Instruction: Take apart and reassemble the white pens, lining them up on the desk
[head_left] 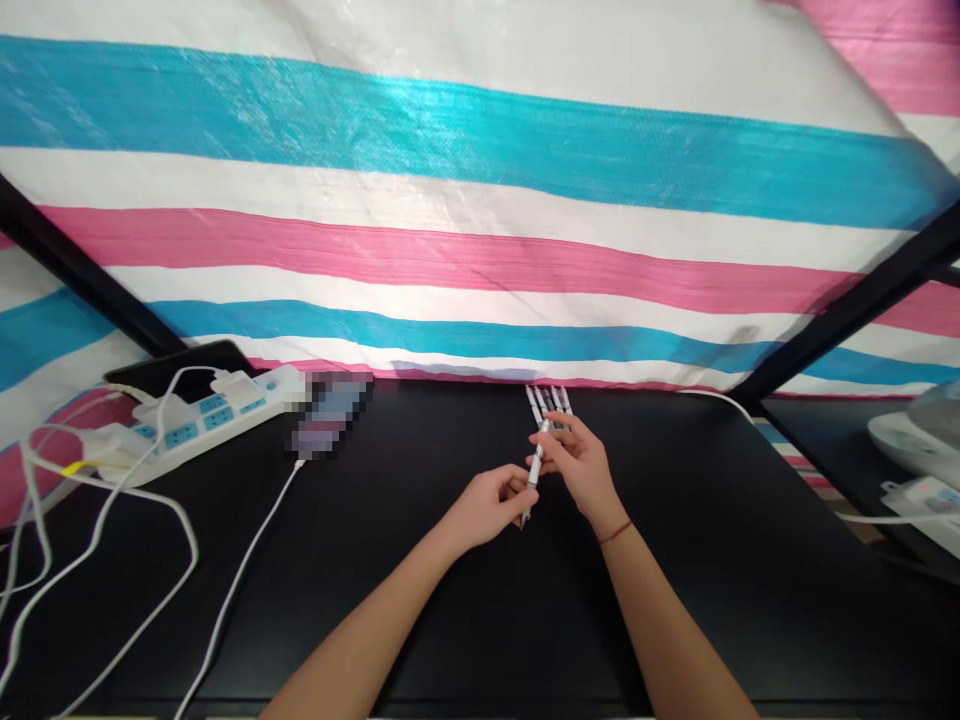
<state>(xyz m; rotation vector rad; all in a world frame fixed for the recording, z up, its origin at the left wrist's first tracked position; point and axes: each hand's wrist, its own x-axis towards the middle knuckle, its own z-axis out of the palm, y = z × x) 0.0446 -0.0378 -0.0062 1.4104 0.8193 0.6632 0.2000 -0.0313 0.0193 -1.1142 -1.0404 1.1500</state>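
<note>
One slim white pen (535, 468) pinched between fingers of left hand (489, 505) and right hand (579, 465).

No legible text or labels anywhere

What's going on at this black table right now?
A person sits at a black table and holds one white pen between both hands: the left hand at its lower end, the right hand around its upper part. A few more white pens lie side by side just beyond the hands. Off to the left sits a white power strip with cables plugged in.
</note>
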